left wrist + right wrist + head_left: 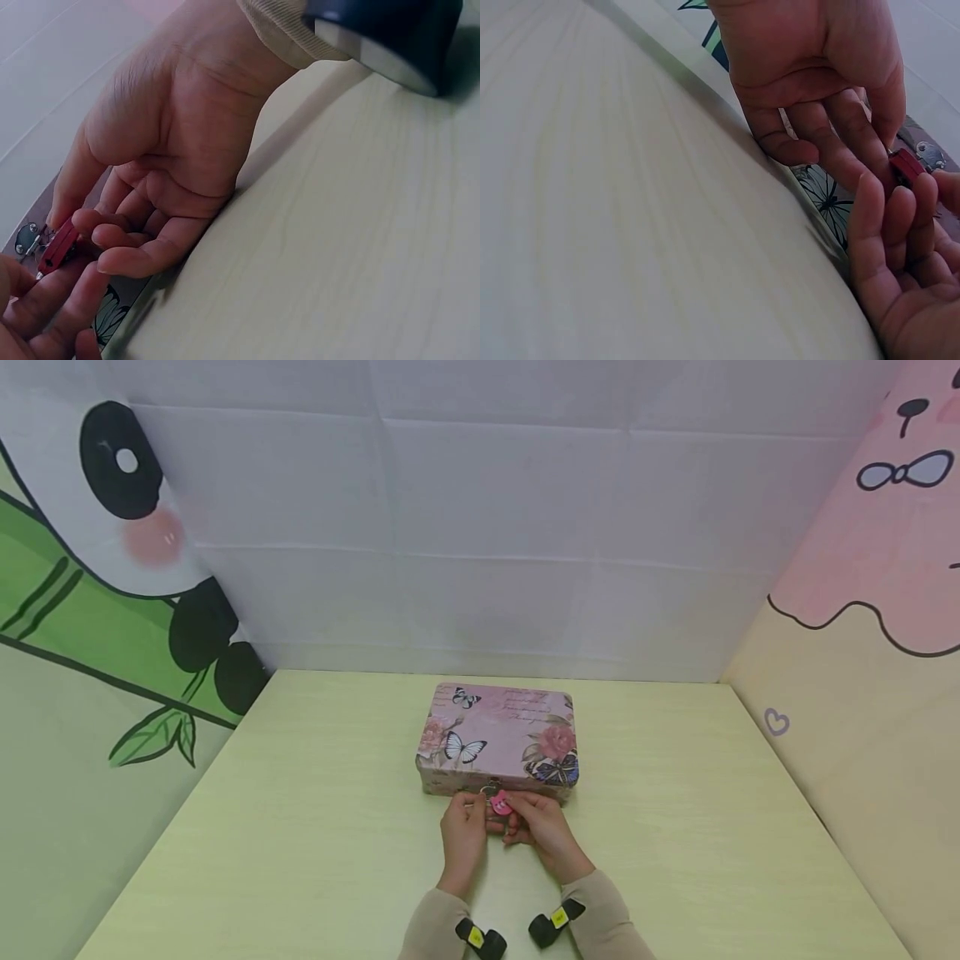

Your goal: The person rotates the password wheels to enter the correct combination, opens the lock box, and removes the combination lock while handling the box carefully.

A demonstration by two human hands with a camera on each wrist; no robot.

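A small pink padlock (pixel 501 802) with an animal face sits at the front clasp (pixel 493 783) of a flowered tin box (pixel 498 727). My right hand (pixel 553 833) pinches it, thumb on its face and fingers behind. From the other side my left hand (pixel 463 837) holds it by its edge, near a thin silver loop (pixel 487 790). In the left wrist view, the padlock (pixel 60 246) shows side-on as a dark red block between both hands. The right wrist view has the padlock (pixel 906 165) close to the metal clasp plate (pixel 930 154); its far side is hidden by fingers.
The closed box has butterflies and roses on its pink lid and stands on a pale yellow wooden table (pixel 315 827). A white cloth wall (pixel 487 527) rises behind. Painted panels stand left and right. Black camera straps (pixel 482 937) circle both beige sleeves.
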